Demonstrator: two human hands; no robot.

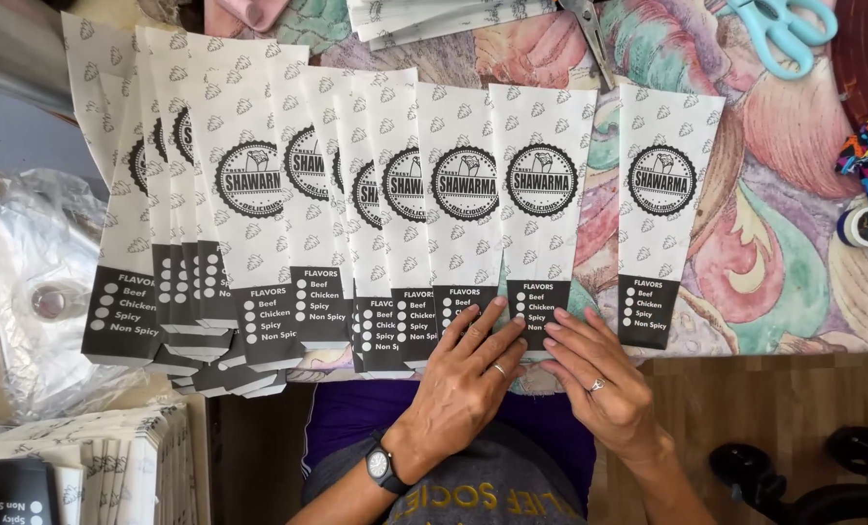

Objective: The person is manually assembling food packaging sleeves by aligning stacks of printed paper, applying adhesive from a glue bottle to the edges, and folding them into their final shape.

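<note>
Head view: the left hand (468, 365) lies flat, fingers spread, on the dark lower ends of overlapping white paper sleeves (465, 194). The right hand (594, 374), open at 3 o'clock of it, presses fingertips on the next sleeve (541, 194). A lone sleeve (662, 204) lies further toward 3 o'clock. Blue scissors (784, 29) rest at 1 o'clock on the patterned cloth (784, 243).

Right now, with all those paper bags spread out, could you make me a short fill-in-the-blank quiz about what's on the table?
1. Both hands, the left hand and the right hand, rest on the bottom ends of the paper ____.
2. The scissors at the top right have ____ handles.
3. A watch sits on the ____ wrist.
4. One bag lies apart at the ____ end of the row.

Missing words: bags; blue; left; right
</note>
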